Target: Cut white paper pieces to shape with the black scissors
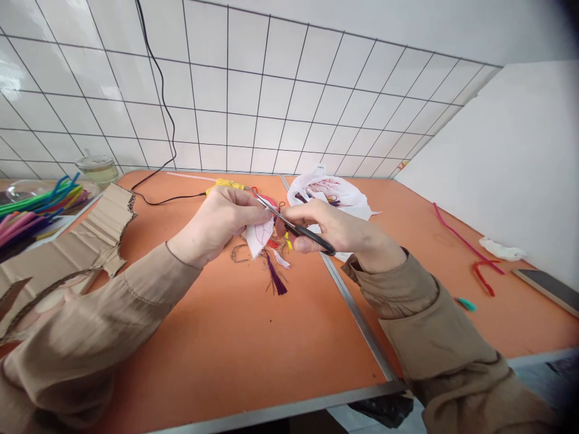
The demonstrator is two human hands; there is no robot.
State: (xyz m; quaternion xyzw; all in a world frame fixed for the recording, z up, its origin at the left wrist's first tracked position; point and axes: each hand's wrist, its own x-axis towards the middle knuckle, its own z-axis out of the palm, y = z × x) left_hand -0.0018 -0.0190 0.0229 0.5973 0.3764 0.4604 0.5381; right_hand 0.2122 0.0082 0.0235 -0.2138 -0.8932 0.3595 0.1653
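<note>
The left hand (221, 220) is pinching a small white fabric piece (259, 236) just above the orange surface (235, 337), while the right hand (335, 232), fingers curled tight through the handles, is working scissors (289, 224) into it. The blades are lying close to the left fingertips, so a slip could nick them or stray off the drawn line.

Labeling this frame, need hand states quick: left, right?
Left hand: closed, pinching a white fabric piece.
Right hand: closed around the black handles of scissors, blades at the fabric.
</note>
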